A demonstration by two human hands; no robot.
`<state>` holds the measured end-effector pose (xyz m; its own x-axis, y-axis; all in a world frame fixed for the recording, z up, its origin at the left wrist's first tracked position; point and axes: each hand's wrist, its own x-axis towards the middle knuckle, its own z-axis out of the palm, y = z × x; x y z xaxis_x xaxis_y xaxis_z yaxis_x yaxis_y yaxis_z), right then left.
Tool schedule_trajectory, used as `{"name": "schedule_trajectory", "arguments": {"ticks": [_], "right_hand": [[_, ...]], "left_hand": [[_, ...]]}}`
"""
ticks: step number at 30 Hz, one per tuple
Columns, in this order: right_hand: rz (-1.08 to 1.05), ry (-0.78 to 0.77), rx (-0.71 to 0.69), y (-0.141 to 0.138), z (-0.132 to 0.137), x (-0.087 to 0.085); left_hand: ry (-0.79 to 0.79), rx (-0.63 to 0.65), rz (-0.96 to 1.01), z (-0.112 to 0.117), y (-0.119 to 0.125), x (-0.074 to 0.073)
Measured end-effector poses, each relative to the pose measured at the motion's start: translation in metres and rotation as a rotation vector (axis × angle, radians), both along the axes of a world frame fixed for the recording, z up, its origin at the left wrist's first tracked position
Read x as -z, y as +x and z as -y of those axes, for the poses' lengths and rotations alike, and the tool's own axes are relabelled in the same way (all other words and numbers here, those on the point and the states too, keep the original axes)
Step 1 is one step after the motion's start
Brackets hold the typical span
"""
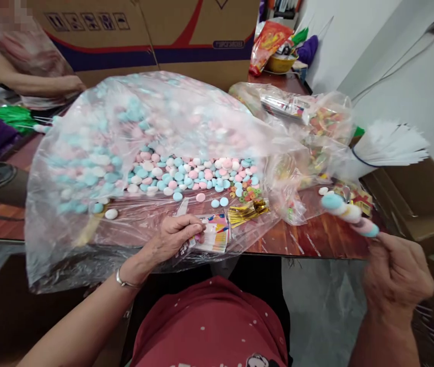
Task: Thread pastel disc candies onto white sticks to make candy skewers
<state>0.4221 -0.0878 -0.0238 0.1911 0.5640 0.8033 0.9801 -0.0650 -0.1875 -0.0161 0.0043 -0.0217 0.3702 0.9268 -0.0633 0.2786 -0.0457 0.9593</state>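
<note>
My right hand (400, 275) is closed on a marshmallow skewer (350, 213), with blue, white and pink pieces threaded in a row beyond my fingertips; the stick itself is hidden in my grip. My left hand (177, 237), a bracelet at its wrist, pinches a small printed packet (190, 245) at the table's front edge. Right beside it lie printed cards (216, 234) and gold twist ties (248, 213). Behind them a large clear plastic bag (98, 255) lies open, full of pastel marshmallows (186, 173). Several ring-shaped gummies (248, 191) lie near its mouth.
A clear bag of colourful candy (327, 122) is at the right, with a white cup of paper sticks (365, 160) beside it. A cardboard box (194, 30) stands behind; another box (411, 199) sits at the right. Another person's hand (70, 84) is at the upper left.
</note>
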Motion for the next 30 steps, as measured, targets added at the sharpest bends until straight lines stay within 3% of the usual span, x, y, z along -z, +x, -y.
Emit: {"name": "schedule_trajectory", "arguments": {"ticks": [5, 9, 21, 30], "right_hand": [[0.093, -0.081, -0.399, -0.079, -0.012, -0.031], [0.188, -0.126, -0.597, -0.111, -0.028, -0.038], [0.336, -0.145, -0.681, -0.118, -0.035, -0.042], [0.295, -0.270, -0.790, -0.111, -0.045, -0.045]], "left_hand": [[-0.064, 0.107, 0.050, -0.001, 0.002, -0.005], [-0.179, 0.158, 0.125, -0.001, 0.002, -0.003], [-0.291, 0.202, 0.126, -0.005, -0.006, 0.001], [-0.194, 0.392, -0.006, -0.017, -0.008, -0.005]]}}
